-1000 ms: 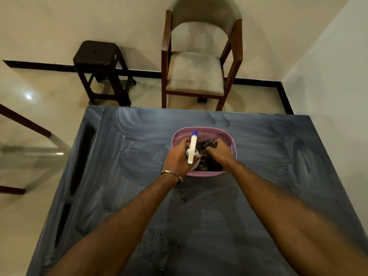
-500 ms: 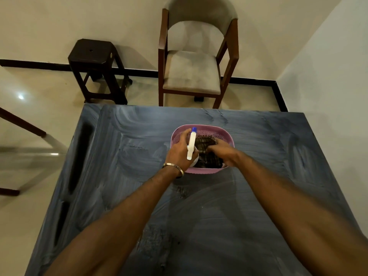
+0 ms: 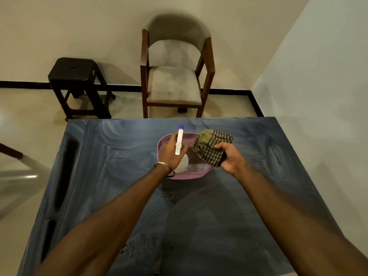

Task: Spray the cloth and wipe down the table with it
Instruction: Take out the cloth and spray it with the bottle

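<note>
Pink basket (image 3: pixel 168 143) mid-frame on smeared table (image 3: pixel 119 176). Left hand (image 3: pixel 172 152) wrapped round spray bottle (image 3: pixel 180 142), nozzle seemingly aimed away. Just right, right hand (image 3: pixel 229 156) pinches bunched checked cloth (image 3: pixel 212 148) above the basket, presented for spraying.

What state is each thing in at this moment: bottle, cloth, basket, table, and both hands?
Spray bottle: upright, held over basket.
Checked cloth: bunched, lifted clear of basket.
Pink basket: on table.
Table: streaked with smears.
Left hand: gripping bottle.
Right hand: gripping cloth.
</note>
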Available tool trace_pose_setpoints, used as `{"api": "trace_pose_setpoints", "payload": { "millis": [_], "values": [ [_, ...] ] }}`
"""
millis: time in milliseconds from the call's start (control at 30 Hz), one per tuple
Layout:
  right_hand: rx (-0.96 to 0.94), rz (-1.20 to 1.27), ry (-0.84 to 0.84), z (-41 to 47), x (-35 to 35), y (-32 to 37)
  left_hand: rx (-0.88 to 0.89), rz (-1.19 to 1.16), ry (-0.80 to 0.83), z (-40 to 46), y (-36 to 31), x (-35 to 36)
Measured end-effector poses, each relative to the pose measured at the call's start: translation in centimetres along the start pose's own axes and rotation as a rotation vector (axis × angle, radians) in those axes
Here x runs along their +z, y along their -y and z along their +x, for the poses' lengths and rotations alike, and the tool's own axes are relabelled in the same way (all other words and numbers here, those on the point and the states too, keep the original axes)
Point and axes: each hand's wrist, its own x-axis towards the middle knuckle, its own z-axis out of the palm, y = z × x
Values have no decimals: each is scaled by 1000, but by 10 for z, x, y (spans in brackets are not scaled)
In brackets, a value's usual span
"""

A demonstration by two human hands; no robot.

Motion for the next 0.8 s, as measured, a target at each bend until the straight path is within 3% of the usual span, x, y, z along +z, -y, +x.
{"api": "trace_pose_setpoints", "payload": {
  "millis": [133, 333, 667, 800],
  "values": [
    [-54, 51, -3, -10, -16, 16, 67, -52, -57, -3, -30, -7],
    [-145, 117, 137, -31, -31, 50, 139, -106, -132, -7, -75, -18],
    [-189, 159, 199, -53, -44, 87, 102, -189, 125, -54, -128, 5],
    [-210, 131, 229, -64, -47, 102, -7, -151, 123, -77, -135, 23]
  ]
}}
